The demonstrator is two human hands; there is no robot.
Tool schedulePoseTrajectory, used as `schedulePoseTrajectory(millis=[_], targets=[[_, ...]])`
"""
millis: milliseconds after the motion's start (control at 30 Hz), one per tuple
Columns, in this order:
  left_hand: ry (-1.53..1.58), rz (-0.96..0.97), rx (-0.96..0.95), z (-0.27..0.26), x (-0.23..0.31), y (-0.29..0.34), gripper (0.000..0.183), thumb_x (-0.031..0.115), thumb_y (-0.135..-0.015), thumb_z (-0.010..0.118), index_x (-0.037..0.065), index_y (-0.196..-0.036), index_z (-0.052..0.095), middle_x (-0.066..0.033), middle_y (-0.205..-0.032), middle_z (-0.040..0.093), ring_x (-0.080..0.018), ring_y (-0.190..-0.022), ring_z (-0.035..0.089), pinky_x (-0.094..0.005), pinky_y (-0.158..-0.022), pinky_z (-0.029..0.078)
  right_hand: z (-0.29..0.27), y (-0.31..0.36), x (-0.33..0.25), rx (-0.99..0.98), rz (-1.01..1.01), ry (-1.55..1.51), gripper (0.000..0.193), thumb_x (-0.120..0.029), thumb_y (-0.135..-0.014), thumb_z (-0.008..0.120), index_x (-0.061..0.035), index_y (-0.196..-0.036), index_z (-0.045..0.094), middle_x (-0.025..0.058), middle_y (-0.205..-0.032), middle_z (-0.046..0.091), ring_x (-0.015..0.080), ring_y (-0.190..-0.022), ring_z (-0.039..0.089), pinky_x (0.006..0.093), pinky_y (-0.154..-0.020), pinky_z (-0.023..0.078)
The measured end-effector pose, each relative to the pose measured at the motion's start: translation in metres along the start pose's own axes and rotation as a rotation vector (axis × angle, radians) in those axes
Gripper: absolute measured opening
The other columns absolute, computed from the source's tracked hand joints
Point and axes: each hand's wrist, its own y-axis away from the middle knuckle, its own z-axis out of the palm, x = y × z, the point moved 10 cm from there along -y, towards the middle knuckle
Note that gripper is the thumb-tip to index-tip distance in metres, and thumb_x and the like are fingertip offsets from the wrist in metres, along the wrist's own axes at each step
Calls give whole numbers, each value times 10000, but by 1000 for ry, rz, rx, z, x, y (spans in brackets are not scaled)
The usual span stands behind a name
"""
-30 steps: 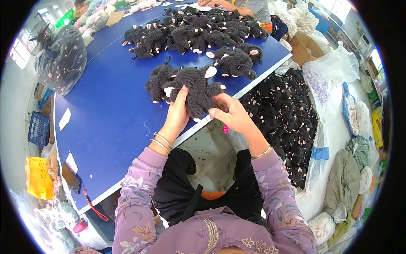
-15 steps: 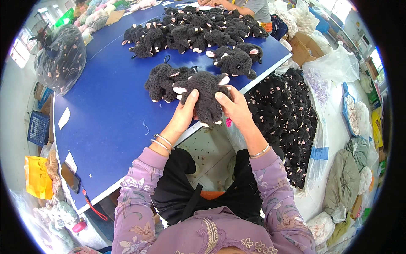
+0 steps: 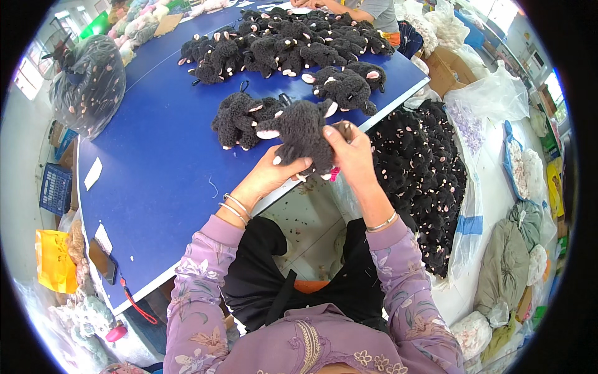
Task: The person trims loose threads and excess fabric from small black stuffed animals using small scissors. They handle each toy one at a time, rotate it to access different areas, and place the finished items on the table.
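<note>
Between my two hands I hold a black plush toy [image 3: 303, 128] with pink-lined ears, over the table's near edge. My left hand [image 3: 274, 171] grips its lower body, thumb across the front. My right hand [image 3: 352, 149] pinches its right side, and a small dark object at those fingertips is too unclear to name. A bit of bright pink shows under the toy beside my right hand. Just behind it, more black plush toys [image 3: 233, 118] lie on the blue table [image 3: 156, 162], one with a black loop on top. Another pair [image 3: 346, 90] lies farther right.
A large heap of black plush toys [image 3: 286, 40] covers the table's far part, where another person [image 3: 374, 12] sits. To my right stands a big clear bag of black pieces [image 3: 417, 181]. A phone [image 3: 103, 262] with a red strap lies at the left edge.
The plush toy has turned and tilted in my hands. My left hand has shifted down to its lower body, and my right hand has moved slightly up along its side.
</note>
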Motion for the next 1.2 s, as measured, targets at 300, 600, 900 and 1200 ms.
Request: schedulePoseTrajectory(millis=[300, 600, 900, 1200], targets=[[77, 89, -161, 13, 12, -6, 337, 267, -961, 518, 15, -1178, 572, -7, -939, 608, -54, -733, 508, -188, -614, 380, -134, -39, -60, 401, -314, -361, 270, -160, -873, 649, -32, -1093, 560, 154, -1100, 640, 18, -464, 385, 194, -380, 286], [80, 63, -151, 13, 10, -4, 296, 258, -957, 530, 32, -1140, 585, -2, -924, 608, -52, -743, 512, -186, -626, 387, -61, -88, 0, 183, -368, 704, 414, -174, -822, 693, -7, -1174, 552, 161, -1061, 649, 232, -972, 625, 313, -826, 483], [57, 136, -47, 7, 16, -5, 507, 266, -910, 594, 50, -1338, 430, -48, -1140, 553, -101, -876, 553, -214, -691, 444, -11, -40, 8, -231, 123, -283, 165, -176, -923, 548, -11, -925, 558, 92, -644, 554, 89, -421, 410, 223, -377, 312], [239, 177, 15, -2, 14, -6, 438, 226, -890, 645, 8, -1250, 526, -35, -1062, 601, -112, -960, 563, -275, -825, 470, 10, -13, 17, -560, 288, -545, 252, -170, -926, 511, 8, -1097, 562, 48, -684, 543, 82, -462, 422, 207, -402, 292]])
